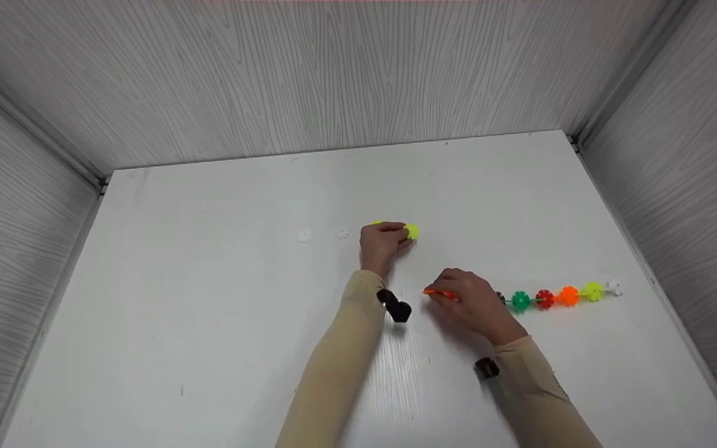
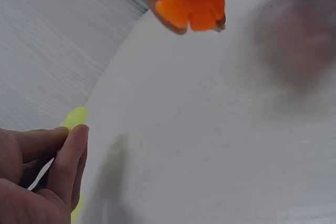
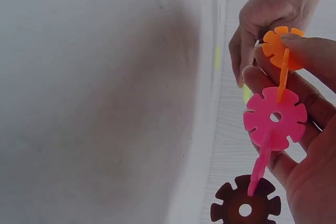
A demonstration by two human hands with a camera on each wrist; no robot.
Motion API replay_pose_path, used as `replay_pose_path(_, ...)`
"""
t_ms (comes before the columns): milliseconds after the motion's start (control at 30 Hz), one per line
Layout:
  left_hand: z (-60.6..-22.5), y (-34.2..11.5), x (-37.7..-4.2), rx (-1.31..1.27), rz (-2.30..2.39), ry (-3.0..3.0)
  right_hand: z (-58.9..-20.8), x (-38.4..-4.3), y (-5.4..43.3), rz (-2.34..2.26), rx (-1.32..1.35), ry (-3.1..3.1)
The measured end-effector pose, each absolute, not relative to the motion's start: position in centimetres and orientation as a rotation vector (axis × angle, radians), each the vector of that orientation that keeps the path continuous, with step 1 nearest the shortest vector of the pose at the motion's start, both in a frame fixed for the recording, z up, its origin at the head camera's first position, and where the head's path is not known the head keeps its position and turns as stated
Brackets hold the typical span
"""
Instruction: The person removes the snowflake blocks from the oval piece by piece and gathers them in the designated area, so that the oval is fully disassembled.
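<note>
Here, my right hand [image 1: 470, 302] pinches a flat orange plastic disc [image 3: 273, 48] with a notched rim, thumb on its face, at the end of a multicoloured chain of slotted-together, flower-shaped discs [image 1: 544, 299] reaching rightward over the white tabletop [image 1: 209, 348]. The chain looks light and stiff, perhaps slick; its joints may twist loose, so I'd grip the end disc's faces, leaving a notch bare. Farther off, my left hand [image 1: 383, 242] pinches a thin, bright yellow plastic disc [image 1: 412, 232], likely just as light. Two white notched plastic discs [image 1: 304, 236] lie to its left.

Discs [image 3: 287, 121] look smooth plastic, the tabletop [image 1: 209, 298] glossy.
</note>
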State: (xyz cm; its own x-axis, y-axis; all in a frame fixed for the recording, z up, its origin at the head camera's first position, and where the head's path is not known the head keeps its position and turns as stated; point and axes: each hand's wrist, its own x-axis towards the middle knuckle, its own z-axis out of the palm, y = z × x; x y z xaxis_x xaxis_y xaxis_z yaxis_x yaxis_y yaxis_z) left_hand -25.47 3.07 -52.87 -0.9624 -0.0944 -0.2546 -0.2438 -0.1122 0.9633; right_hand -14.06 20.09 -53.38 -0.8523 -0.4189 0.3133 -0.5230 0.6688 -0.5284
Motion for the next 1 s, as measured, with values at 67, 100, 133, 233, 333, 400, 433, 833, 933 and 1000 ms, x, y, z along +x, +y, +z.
replay_pose_path(67,-53.0,3.3,-25.7,-0.404,2.177,2.091,-53.3,-14.1,20.1,0.947,0.764,-2.717)
replay_pose_path(100,-53.0,3.4,-25.7,-0.407,2.134,2.14,-53.3,-14.1,20.1,0.944,0.764,-2.716)
replay_pose_path(133,-52.9,3.5,-25.8,-0.407,2.085,2.197,-53.2,-14.1,20.1,0.942,0.769,-2.712)
replay_pose_path(233,-52.6,3.8,-26.2,-0.413,1.967,2.333,-53.1,-14.1,20.1,0.933,0.786,-2.701)
replay_pose_path(333,-52.5,4.2,-26.8,-0.448,1.878,2.409,-53.1,-14.2,20.2,0.917,0.801,-2.704)
replay_pose_path(400,-52.3,4.6,-27.2,-0.472,1.856,2.422,-53.2,-14.2,20.2,0.911,0.799,-2.714)
replay_pose_path(433,-52.3,4.7,-27.4,-0.483,1.842,2.43,-53.2,-14.2,20.2,0.91,0.801,-2.715)
replay_pose_path(833,-52.8,4.8,-28.0,-0.537,1.632,2.52,-53.6,-14.0,20.6,0.907,0.802,-2.658)
replay_pose_path(933,-52.7,5.1,-28.2,-0.511,1.622,2.543,-53.6,-14.1,20.8,0.894,0.791,-2.658)
replay_pose_path(1000,-52.8,5.3,-28.3,-0.492,1.62,2.551,-53.6,-14.0,21.0,0.886,0.789,-2.662)
